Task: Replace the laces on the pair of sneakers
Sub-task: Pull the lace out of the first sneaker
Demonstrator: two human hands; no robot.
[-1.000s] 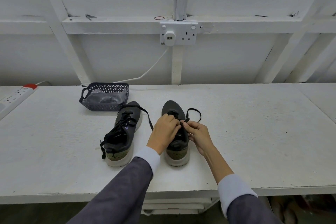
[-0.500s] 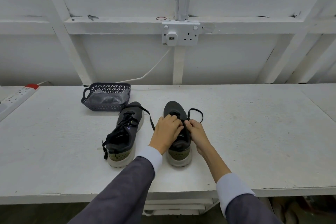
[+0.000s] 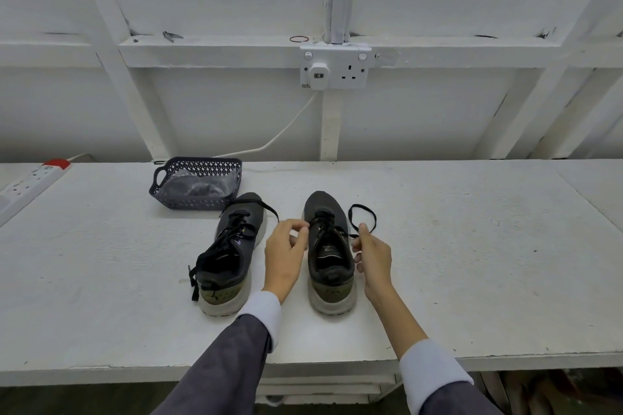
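At mid-frame, flanking the right shoe [image 3: 328, 246], my left hand [image 3: 286, 254] and right hand [image 3: 372, 254] each pinched its lace [image 3: 373, 214].

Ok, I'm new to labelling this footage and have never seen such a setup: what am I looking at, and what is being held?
No machine here: these are a person's two bare hands, filmed by one wide-angle camera worn on the head, looking forward and down. So the sleeves enter from the bottom. On the white table stands a dark sneaker, toe pointing away. The left hand and the right hand each pinch its black lace, drawn out sideways. A second sneaker stands to its left, laces loose. Behind that one sits a dark basket holding a plastic bag. A power strip lies at the far left.
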